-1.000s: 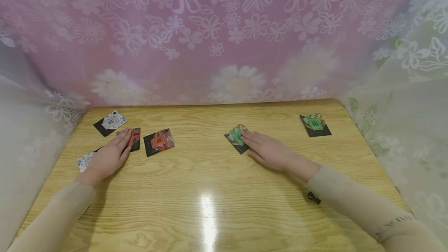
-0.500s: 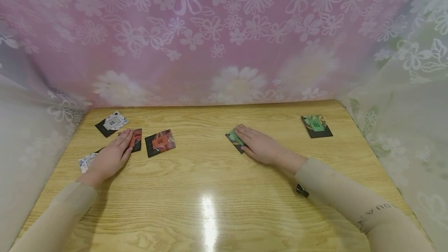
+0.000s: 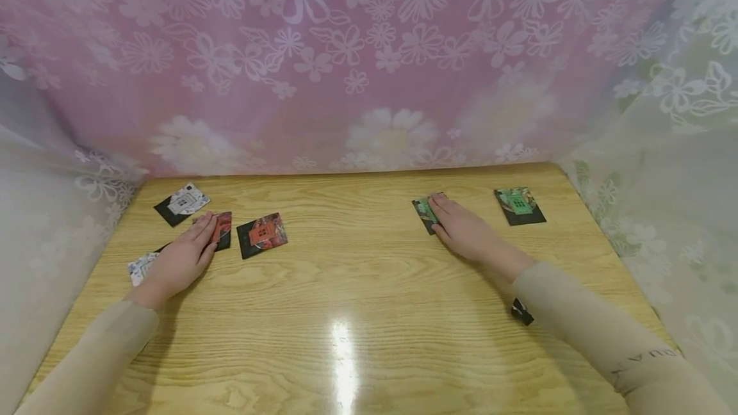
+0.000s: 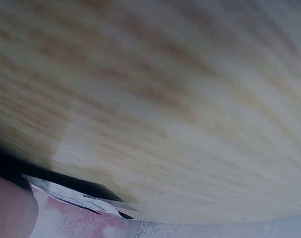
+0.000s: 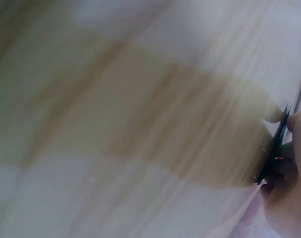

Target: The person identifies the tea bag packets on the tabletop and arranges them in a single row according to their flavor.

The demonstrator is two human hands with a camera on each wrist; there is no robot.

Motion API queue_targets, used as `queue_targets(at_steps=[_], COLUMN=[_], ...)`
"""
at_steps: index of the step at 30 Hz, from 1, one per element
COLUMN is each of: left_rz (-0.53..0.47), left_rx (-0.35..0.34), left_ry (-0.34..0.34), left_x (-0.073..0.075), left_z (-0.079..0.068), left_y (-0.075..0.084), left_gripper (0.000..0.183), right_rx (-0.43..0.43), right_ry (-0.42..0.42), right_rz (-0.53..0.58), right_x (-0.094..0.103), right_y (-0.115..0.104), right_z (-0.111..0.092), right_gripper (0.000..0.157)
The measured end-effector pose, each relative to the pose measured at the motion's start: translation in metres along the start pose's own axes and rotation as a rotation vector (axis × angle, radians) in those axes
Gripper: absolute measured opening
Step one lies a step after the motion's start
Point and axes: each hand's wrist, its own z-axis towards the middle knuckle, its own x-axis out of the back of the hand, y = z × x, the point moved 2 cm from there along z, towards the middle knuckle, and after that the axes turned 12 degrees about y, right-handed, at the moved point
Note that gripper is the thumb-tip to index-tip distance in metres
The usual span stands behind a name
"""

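In the head view my left hand (image 3: 179,261) rests with straight fingers on a black-and-red sachet (image 3: 223,235), covering part of it. A white floral sachet (image 3: 141,268) shows partly from beneath that hand. Over a black-and-green sachet (image 3: 424,212) lies my right hand (image 3: 464,229), fingers extended and touching its right part. The right wrist view shows the dark edge of the sachet (image 5: 274,148) by the fingers. In the left wrist view a white-and-black sachet (image 4: 76,196) appears edge-on at the bottom left.
A second red sachet (image 3: 262,235) lies right of my left hand. Another white floral one (image 3: 184,202) is at the back left, and a green one (image 3: 520,205) at the back right. A small black object (image 3: 521,311) shows beside the right cuff. A floral curtain (image 3: 369,82) hangs behind the wooden table (image 3: 277,338).
My right hand first shifts slightly further over the green sachet, then slides right with it, closer to the other green sachet. The left hand has stayed in place.
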Motion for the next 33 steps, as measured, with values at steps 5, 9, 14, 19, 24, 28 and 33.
queue_targets(at_steps=[5,9,14,19,24,28,33], left_rz=[0.000,-0.003,0.006,0.013,0.016,0.010,0.005], left_rx=[0.000,0.001,-0.007,-0.007,-0.005,0.001,0.009], left_ry=[-0.004,-0.011,-0.004,-0.001,-0.004,-0.008,-0.009], left_x=[-0.001,-0.001,-0.002,-0.002,-0.002,-0.002,-0.002], left_z=[0.000,-0.001,0.000,0.002,0.003,0.002,0.000], left_y=[0.000,-0.001,-0.002,-0.005,-0.006,-0.005,-0.003], left_gripper=[0.064,0.064,0.064,0.064,0.065,0.065,0.064], right_rx=[-0.069,-0.110,-0.162,-0.185,-0.201,-0.207,-0.210], right_ry=[0.000,-0.006,-0.019,-0.029,-0.028,-0.025,-0.037], right_rz=[-0.017,-0.023,-0.037,-0.036,-0.029,-0.020,-0.017], right_x=[0.003,0.007,0.011,0.012,0.013,0.015,0.017], right_y=[0.014,0.021,0.028,0.035,0.040,0.042,0.042], right_z=[-0.005,-0.007,-0.010,-0.012,-0.015,-0.018,-0.021], right_gripper=[0.063,0.063,0.064,0.066,0.066,0.066,0.066])
